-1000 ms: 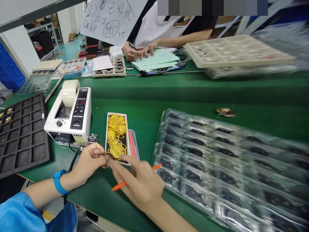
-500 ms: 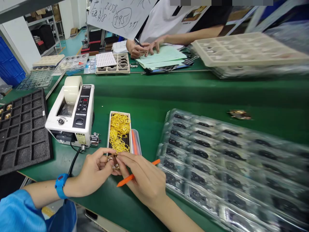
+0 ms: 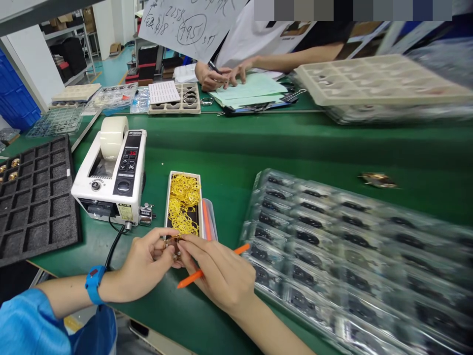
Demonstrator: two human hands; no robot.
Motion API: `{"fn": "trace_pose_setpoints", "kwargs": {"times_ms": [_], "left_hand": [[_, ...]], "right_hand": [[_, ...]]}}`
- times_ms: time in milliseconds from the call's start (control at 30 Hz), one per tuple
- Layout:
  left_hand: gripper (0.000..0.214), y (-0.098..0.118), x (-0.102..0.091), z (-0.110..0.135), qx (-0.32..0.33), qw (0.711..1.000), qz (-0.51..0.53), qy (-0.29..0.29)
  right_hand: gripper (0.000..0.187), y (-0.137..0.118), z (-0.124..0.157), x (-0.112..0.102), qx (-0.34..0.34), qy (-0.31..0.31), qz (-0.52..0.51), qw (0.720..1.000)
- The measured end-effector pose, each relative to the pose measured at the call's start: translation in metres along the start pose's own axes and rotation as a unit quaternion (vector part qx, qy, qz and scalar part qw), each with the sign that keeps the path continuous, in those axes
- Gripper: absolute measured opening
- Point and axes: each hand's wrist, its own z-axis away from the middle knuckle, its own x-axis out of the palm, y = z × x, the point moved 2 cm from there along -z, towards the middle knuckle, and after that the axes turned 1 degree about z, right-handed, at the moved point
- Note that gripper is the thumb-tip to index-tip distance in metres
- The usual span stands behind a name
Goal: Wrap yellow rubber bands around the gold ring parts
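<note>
A small gold-coloured watch case (image 3: 172,242) sits above the green worktable, pinched in the fingers of my left hand (image 3: 146,264). Reaching in from the other side, my right hand (image 3: 221,273) touches the watch case's rim with its fingertips. An orange pen-like stick (image 3: 190,279) lies across that hand, tucked between thumb and fingers with its pointed end toward the lower left. Fingers cover much of the case, so its inner detail is hard to make out. Just beyond my fingertips is a white box (image 3: 201,197) of thin yellow rings (image 3: 184,197).
Left stands a white tape dispenser (image 3: 83,185), beside a black foam tray (image 3: 55,227). Clear plastic trays of dark parts (image 3: 310,238) fill the right. Behind them lies a blurred gold piece (image 3: 379,180). Across the table, a co-worker's hand (image 3: 210,78) holds a pen over green sheets (image 3: 254,88).
The view has shifted slightly, so most things sit a little further right. Both my hands keep nearly the same hold on the watch case; the orange stick has tilted very slightly.
</note>
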Motion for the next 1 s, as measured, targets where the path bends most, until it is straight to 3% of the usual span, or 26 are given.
{"fn": "trace_pose_setpoints", "kwargs": {"times_ms": [333,733,1000], "left_hand": [[0.030,-0.006,-0.002,0.004,0.073,0.987,-0.145,0.003],[0.027,-0.003,-0.001,0.005,0.089,0.987,-0.136,0.012],[0.027,-0.001,0.000,0.007,0.102,0.986,-0.133,0.005]], "right_hand": [[0.006,-0.006,0.000,0.001,0.013,-0.009,0.011,1.000],[0.013,-0.009,0.000,-0.001,0.051,0.010,-0.002,0.999],[0.010,-0.006,0.001,-0.004,0.014,0.000,0.005,1.000]]}}
